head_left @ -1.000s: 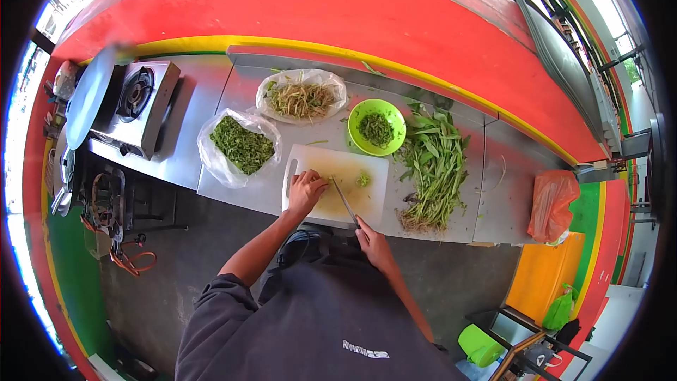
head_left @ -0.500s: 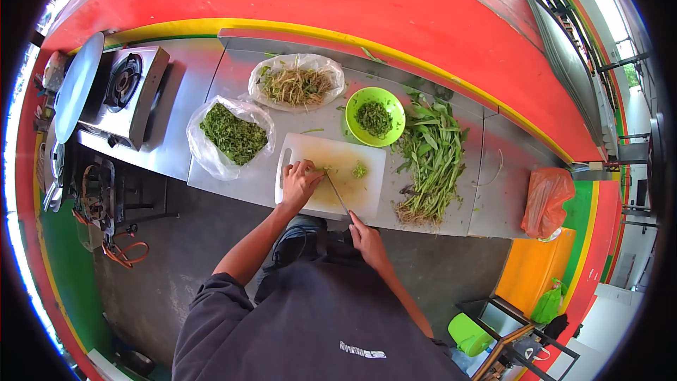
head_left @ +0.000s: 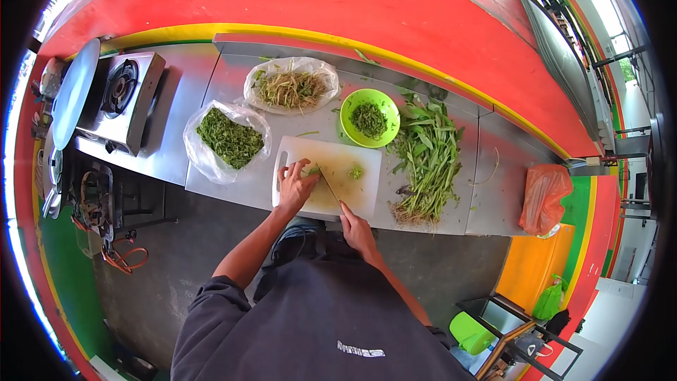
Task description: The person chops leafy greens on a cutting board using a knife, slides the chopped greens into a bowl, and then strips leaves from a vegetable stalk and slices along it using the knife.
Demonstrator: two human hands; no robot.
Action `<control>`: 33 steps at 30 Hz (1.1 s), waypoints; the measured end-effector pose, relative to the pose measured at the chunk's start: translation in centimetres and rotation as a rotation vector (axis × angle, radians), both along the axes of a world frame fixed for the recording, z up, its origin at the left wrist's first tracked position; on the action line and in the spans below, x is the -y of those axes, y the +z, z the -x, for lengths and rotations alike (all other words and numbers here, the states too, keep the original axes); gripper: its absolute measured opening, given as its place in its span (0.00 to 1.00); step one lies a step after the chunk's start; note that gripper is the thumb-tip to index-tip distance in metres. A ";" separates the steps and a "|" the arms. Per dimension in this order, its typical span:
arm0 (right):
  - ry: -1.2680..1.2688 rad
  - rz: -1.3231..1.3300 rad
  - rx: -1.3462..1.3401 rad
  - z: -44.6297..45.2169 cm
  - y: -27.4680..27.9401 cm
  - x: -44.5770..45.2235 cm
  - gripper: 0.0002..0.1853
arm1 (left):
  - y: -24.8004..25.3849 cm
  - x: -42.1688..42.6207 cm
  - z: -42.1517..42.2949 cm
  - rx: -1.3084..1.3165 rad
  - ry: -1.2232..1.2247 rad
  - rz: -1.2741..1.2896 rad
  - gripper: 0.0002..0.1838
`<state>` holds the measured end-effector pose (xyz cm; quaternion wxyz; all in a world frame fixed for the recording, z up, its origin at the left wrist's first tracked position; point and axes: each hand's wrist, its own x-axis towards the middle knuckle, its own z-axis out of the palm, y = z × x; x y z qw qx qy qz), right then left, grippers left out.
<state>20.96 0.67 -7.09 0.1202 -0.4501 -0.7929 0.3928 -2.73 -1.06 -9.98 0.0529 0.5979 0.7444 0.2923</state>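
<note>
A white cutting board (head_left: 360, 201) lies at the front edge of the steel counter. My right hand (head_left: 357, 229) is closed round the handle of a knife (head_left: 328, 185), whose blade slants up-left across the board. At the blade's tip, my left hand (head_left: 296, 185) presses with bent fingers on a few green stems (head_left: 313, 169), mostly hidden under the fingertips. A small heap of chopped greens (head_left: 355, 171) sits on the board right of the blade. Behind the board stands a lime-green bowl (head_left: 392, 107) with chopped greens inside.
Leafy stalks with roots (head_left: 430, 162) lie right of the board. A plastic bag of chopped greens (head_left: 229, 137) and a bag of root ends (head_left: 293, 88) stand left and behind. A gas stove (head_left: 134, 113) is far left, an orange bag (head_left: 545, 197) far right.
My right hand and the knife have shifted slightly up and left, toward my left hand. The fingers of my left hand have spread a little. The whole view has shifted slightly.
</note>
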 end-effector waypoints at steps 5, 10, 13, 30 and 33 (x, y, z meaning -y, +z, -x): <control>-0.049 0.108 -0.068 -0.4 0.2 0.2 0.22 | 1.2 0.3 -0.6 0.057 0.022 0.017 0.09; -0.169 0.316 -0.037 -1.0 2.3 0.1 0.22 | 2.0 0.3 0.1 -0.052 -0.161 -0.035 0.16; -0.187 0.249 -0.103 -1.5 1.9 0.3 0.21 | 1.5 -0.2 1.0 -0.035 -0.287 0.013 0.15; -0.011 0.240 0.041 -1.7 4.5 -0.2 0.23 | -0.8 -0.5 2.3 -0.077 -0.252 0.021 0.10; -0.005 0.243 0.048 -1.5 4.6 -0.3 0.23 | -0.7 -0.5 2.1 -0.044 -0.229 0.043 0.11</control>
